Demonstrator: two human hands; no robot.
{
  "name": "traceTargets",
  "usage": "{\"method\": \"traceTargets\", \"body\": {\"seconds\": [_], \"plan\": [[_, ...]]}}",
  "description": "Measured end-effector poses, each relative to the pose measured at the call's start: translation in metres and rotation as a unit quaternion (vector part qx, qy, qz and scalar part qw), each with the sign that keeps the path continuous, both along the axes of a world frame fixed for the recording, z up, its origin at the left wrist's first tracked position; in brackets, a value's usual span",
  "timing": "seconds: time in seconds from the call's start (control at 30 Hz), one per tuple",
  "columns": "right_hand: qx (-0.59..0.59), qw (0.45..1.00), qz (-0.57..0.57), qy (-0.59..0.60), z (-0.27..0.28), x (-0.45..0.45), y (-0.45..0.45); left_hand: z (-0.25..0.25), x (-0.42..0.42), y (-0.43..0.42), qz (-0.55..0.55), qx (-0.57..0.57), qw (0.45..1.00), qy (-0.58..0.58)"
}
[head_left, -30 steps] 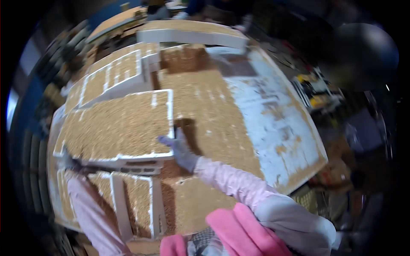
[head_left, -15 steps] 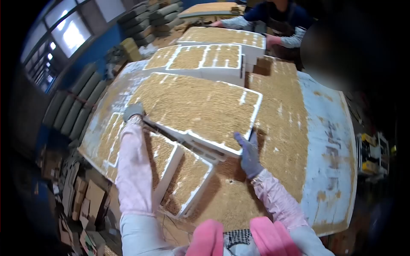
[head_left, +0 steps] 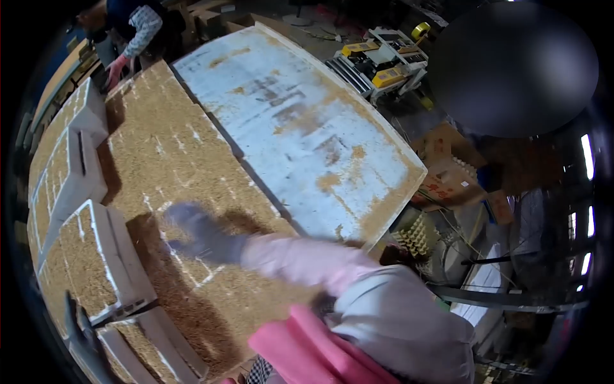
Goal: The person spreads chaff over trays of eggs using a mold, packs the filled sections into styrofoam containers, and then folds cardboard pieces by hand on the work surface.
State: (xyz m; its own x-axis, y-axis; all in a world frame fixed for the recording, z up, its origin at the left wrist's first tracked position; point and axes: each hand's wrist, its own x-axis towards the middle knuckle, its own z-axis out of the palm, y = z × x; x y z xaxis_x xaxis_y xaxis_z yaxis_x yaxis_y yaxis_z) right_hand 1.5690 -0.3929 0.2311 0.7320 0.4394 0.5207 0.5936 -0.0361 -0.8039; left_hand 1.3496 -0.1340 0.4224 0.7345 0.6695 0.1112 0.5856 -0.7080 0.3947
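Note:
My right hand [head_left: 204, 235], in a grey-blue glove and smeared by motion, is over the tan, sawdust-like layer [head_left: 169, 153] on the table. Its thumb looks apart from the fingers, and nothing shows in it. At the lower left edge of the view, my left hand [head_left: 86, 339], also gloved, has its fingers stretched out by the near corner of a white foam-like box [head_left: 118, 256]. Whether it presses on the box I cannot tell. Tan grains cover that box's top. Nearer me lie narrower white box pieces [head_left: 169, 349] with the same tan grains.
More grain-topped white boxes [head_left: 80, 163] stand along the left. A pale blue board [head_left: 281, 121] lies to the right of the layer. Another person's gloved hand [head_left: 116, 69] is at the far end. Beyond are a yellow-and-grey machine [head_left: 380, 64] and cardboard boxes [head_left: 448, 179].
The view has swung to the right. My right hand has let go of the large box's corner and moved right over the tan layer. My left hand is now at the view's edge, fingers stretched.

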Motion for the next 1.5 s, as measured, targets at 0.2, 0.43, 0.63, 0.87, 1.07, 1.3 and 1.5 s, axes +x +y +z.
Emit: {"method": "traceTargets", "body": {"seconds": [0.2, 0.43, 0.63, 0.87, 1.07, 1.3, 1.5], "plan": [[-0.532, 0.78, -0.253, -0.212, -0.11, 0.15, -0.505, -0.074, 0.042, -0.279, -0.322, -0.149, 0.934, 0.048], [-0.61, 0.738, -0.287, -0.031, -0.135, 0.1, -0.638, -0.195, 0.179, -0.524, -0.508, -0.288, 0.811, -0.032], [-0.575, 0.809, -0.106, 0.056, -0.003, 0.049, -0.481, -0.209, 0.226, -0.579, -0.391, -0.261, 0.877, -0.098], [-0.424, 0.793, -0.429, -0.089, -0.166, 0.228, -0.559, -0.243, 0.236, -0.634, -0.568, -0.198, 0.798, 0.02], [-0.285, 0.958, -0.03, -0.012, -0.147, 0.167, -0.356, -0.306, 0.185, -0.58, -0.34, -0.063, 0.936, 0.062], [-0.297, 0.952, 0.049, 0.059, -0.165, 0.252, -0.364, -0.351, 0.138, -0.542, -0.24, -0.158, 0.957, 0.033], [-0.203, 0.942, 0.112, 0.243, -0.15, 0.214, -0.272, -0.38, 0.142, -0.544, -0.273, -0.158, 0.949, 0.002]]}}
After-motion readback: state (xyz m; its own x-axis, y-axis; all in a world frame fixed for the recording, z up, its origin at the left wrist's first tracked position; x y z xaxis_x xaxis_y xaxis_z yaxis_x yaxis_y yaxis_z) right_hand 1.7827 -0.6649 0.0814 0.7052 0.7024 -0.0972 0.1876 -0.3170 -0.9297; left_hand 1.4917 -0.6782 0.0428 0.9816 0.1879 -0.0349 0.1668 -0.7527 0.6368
